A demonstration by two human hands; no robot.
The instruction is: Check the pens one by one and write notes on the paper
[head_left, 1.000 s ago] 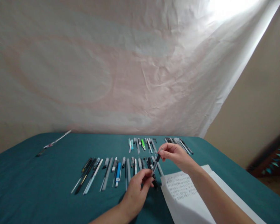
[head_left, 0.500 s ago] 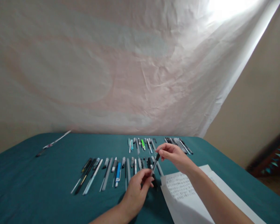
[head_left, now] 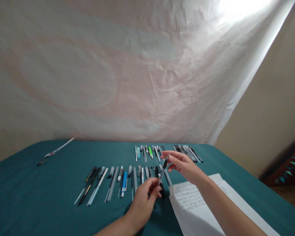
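In the middle of the head view, a slim pen [head_left: 165, 164] with a clear barrel and a black grip is held tilted above the table, its narrow tip pointing up. My left hand [head_left: 145, 200] pinches its lower end between thumb and fingers. Around the tip, the thumb and index finger of my right hand [head_left: 183, 165] are closed loosely, the other fingers fanned out. Below the hands lies a row of pens and loose pen parts, among them a blue pen [head_left: 124, 183]. Dark pieces under my left hand are partly hidden.
Handwritten paper sheets [head_left: 189, 198] lie under my right forearm. Farther back are a second row with a green pen [head_left: 150, 152] and a bundle of refills or pens [head_left: 188, 153]. A long thin wrapped item [head_left: 56, 151] lies far left. Behind the teal-covered table [head_left: 39, 196] hangs a pale cloth [head_left: 137, 82].
The fingers of my right hand have loosened and shifted slightly left at the pen's tip, its index finger straighter. My left hand keeps the pen nearly in place.
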